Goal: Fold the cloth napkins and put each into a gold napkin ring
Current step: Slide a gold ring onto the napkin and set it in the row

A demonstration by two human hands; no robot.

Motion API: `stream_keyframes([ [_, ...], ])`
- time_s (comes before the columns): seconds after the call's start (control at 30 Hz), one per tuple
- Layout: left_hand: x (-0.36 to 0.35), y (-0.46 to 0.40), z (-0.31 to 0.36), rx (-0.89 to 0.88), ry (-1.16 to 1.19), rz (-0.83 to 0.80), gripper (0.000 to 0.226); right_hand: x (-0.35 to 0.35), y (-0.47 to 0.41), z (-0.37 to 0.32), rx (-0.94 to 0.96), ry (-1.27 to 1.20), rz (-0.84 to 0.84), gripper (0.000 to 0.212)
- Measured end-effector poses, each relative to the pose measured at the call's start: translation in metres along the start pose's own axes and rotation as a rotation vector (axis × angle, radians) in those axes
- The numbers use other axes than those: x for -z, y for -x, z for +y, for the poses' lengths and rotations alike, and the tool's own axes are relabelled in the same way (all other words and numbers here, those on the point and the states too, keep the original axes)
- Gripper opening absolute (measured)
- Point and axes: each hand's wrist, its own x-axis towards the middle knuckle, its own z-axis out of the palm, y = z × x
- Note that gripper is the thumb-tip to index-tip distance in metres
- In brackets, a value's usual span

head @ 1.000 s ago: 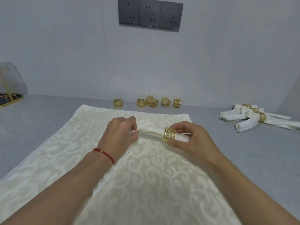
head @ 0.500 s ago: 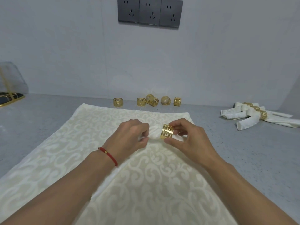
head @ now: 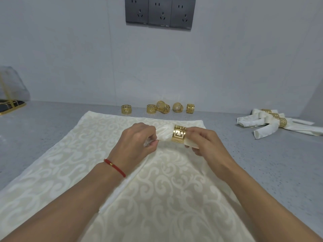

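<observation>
Head view, looking down over both forearms at a grey speckled desk (head: 43,130). Spread across its middle, a cream damask cloth (head: 157,198) with a scroll pattern, reaching toward the wall.

Above the cloth, a rolled white napkin (head: 165,134) held level between the two hands. Left hand (head: 134,145), with a red cord bracelet (head: 114,167) at the wrist, fingers curled, pinching the napkin's left end. Right hand (head: 208,145) curled round the napkin's right end, fingertips against the edge of a gold napkin ring (head: 179,136) with a cut-out key pattern. Ring already threaded on the roll, with napkin showing on both sides of it. Possibly a loose corner of napkin under the left fingers, though too blurred to be sure.

Further back, near the wall, a row of spare gold rings (head: 157,109): one apart on the left, a cluster of two touching in the middle, then two more to the right, some upright and some tipped on their sides.

At the right edge of the desk, a pile of finished napkins (head: 269,124), each in its own gold ring, lying crossed over one another.

On the wall above, three dark grey sockets (head: 160,13) side by side. At far left, a black tray with gold trim (head: 10,105), partly cut off.
</observation>
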Motion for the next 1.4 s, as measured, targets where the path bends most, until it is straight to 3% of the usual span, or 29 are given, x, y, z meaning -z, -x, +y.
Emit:
stream_keyframes([
  [0.37, 0.003, -0.005, 0.008, -0.107, -0.07, 0.009, 0.016, 0.008, -0.002, 0.002, -0.235, -0.254, -0.022, 0.016],
  [0.43, 0.004, -0.007, 0.01, -0.134, -0.081, 0.005, 0.02, 0.007, -0.001, 0.005, -0.236, -0.271, -0.023, 0.025],
  [0.67, 0.004, -0.01, 0.013, -0.192, -0.054, -0.046, 0.029, 0.008, -0.001, 0.007, -0.256, -0.284, 0.016, 0.018],
  [0.83, 0.005, -0.008, 0.01, -0.2, -0.02, -0.106, 0.023, 0.008, -0.002, 0.007, -0.28, -0.288, 0.013, 0.037],
  [1.07, 0.005, -0.004, 0.009, -0.18, 0.055, -0.148, 0.01, 0.008, 0.0, 0.01, -0.343, -0.318, 0.0, 0.022],
  [1.17, 0.005, -0.002, 0.01, -0.033, 0.172, -0.172, 0.015, 0.006, 0.005, 0.005, -0.3, -0.349, 0.05, 0.021],
  [1.3, 0.008, -0.004, 0.015, 0.265, 0.366, -0.295, 0.046, -0.001, 0.011, -0.006, -0.122, -0.192, 0.06, 0.009],
  [1.4, 0.011, -0.007, 0.02, 0.369, 0.518, -0.417, 0.063, -0.01, 0.017, -0.014, 0.018, -0.142, 0.0, 0.011],
])
